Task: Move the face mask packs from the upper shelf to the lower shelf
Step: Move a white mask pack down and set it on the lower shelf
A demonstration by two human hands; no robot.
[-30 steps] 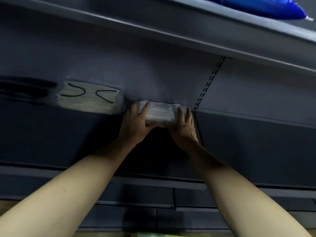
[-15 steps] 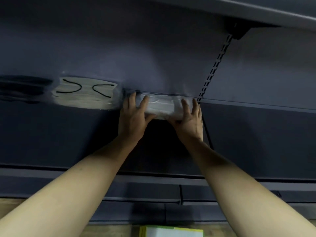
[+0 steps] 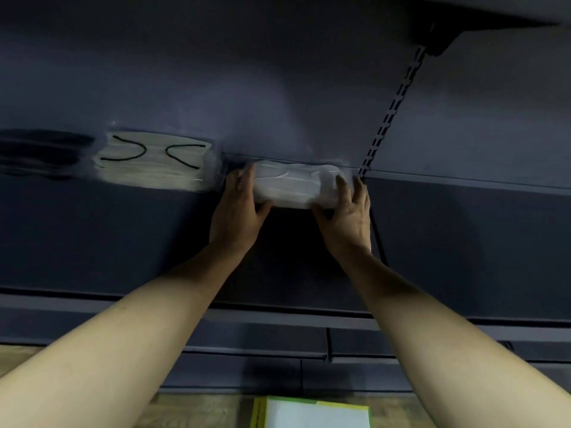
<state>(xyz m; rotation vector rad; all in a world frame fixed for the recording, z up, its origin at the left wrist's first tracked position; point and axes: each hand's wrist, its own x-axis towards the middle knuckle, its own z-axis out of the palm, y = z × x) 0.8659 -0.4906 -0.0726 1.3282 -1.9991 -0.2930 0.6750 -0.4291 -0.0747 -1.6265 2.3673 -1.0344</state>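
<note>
Drawn slightly nearer than before, the white mask pack [image 3: 293,188] sits at the shelf's [image 3: 463,183] back, left hand [image 3: 238,216] and right hand [image 3: 346,220] gripping its ends, thumbs beneath, beside another pack [image 3: 154,163].

white mask pack [image 3: 292,188], black-looped beige pack [image 3: 154,163], dark grey shelf [image 3: 463,211]

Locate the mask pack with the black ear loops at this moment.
In the head view, the pack with black ear loops lies on the shelf left of centre, just left of the left hand and the clear pack both hands hold.
</note>
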